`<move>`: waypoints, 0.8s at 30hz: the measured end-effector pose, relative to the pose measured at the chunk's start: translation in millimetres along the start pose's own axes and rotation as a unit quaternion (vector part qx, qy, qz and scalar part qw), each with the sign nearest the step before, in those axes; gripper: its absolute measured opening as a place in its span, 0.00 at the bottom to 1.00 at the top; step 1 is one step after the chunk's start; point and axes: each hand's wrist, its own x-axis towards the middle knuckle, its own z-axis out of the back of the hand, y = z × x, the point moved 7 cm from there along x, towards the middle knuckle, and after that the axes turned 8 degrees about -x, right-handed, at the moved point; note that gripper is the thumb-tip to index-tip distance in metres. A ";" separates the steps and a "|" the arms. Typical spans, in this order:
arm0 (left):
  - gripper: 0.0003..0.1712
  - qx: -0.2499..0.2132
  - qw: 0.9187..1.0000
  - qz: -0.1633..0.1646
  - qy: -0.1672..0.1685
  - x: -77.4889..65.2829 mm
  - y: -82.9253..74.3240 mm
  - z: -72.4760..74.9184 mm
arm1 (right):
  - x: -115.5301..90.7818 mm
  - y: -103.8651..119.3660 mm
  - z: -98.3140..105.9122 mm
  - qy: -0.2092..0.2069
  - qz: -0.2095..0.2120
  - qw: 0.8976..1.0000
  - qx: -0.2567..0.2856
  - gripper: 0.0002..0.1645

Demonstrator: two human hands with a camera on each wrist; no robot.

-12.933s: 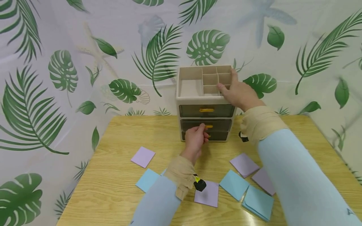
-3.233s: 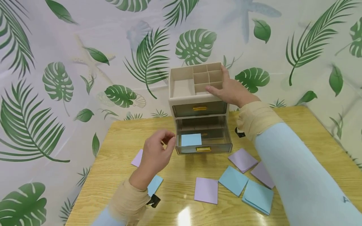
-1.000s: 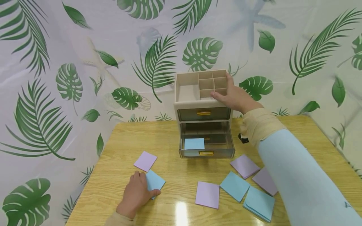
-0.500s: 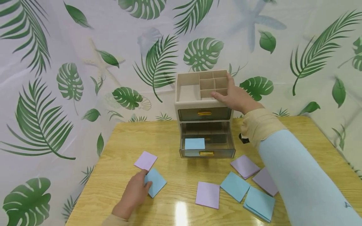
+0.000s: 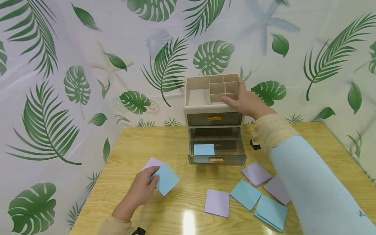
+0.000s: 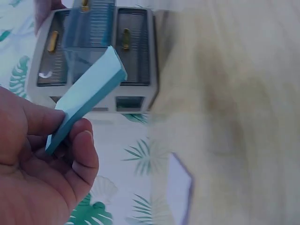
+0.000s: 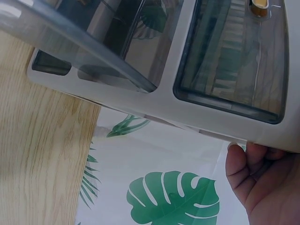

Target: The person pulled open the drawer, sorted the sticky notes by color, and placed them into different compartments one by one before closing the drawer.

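My left hand [image 5: 144, 186] pinches a light-blue sticky note pad [image 5: 167, 179] between thumb and fingers, held above the table. In the left wrist view the pad [image 6: 91, 89] shows its thick edge. A purple pad [image 5: 151, 162] lies behind it, partly covered. My right hand [image 5: 249, 101] grips the top right edge of a cream drawer organizer [image 5: 199, 106], thumb at the top compartments, other fingers against the side in the right wrist view. The drawer [image 5: 232, 160] below the top one is pulled out. Inside it, on the left, rests a blue pad [image 5: 204, 149].
On the wooden table [image 5: 129, 143] lie a purple pad [image 5: 216, 202] near the front middle, a blue pad [image 5: 245, 194], a blue stack [image 5: 271, 212], and purple pads [image 5: 256, 174] at right, one partly under the right sleeve [image 5: 308, 176]. A leaf-print cloth hangs behind.
Earlier the drawer was shut; it was pulled out and holds a blue pad. Since then my left hand took another blue pad off the table and raised it. My right hand stays on the organizer.
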 end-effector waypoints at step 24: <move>0.06 -0.058 0.994 -0.093 -0.006 76.0 -105.8 9.7 | -5.8 2.3 4.5 -0.036 -0.011 0.999 -0.020 0.64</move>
